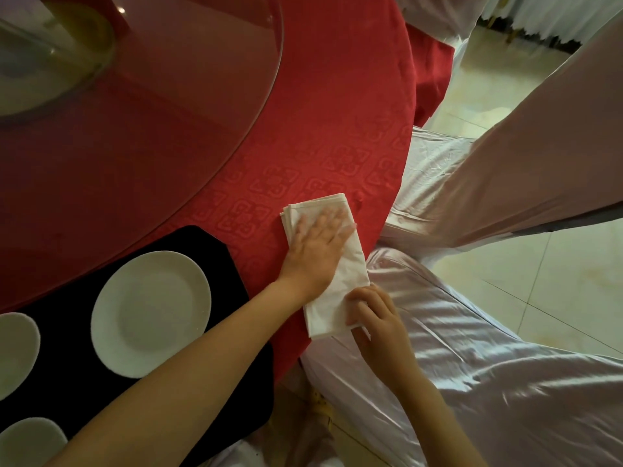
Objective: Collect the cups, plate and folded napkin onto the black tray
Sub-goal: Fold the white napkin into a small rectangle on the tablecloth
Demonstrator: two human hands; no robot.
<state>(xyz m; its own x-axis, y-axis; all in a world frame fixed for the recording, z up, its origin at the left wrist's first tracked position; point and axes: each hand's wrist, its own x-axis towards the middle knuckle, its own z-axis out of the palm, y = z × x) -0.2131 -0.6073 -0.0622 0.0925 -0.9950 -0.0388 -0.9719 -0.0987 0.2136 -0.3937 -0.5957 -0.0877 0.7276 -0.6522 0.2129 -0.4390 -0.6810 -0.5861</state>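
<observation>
A folded white napkin point(340, 281) lies on the red tablecloth near the table's edge, right of the black tray point(215, 251). My left hand point(315, 247) lies flat on the napkin's upper half with fingers straight. My right hand point(374, 318) pinches the napkin's near end with curled fingers. On the tray sits a white plate point(151, 311). Two white cups, one point(15, 352) at the left edge and one point(30, 443) at the bottom left, also stand on the tray, both cut off by the frame.
A round glass turntable point(188, 79) covers the table's middle, far left. Chairs in shiny white covers point(472, 365) stand close against the table's edge at right and below. Tiled floor point(556, 298) shows between them.
</observation>
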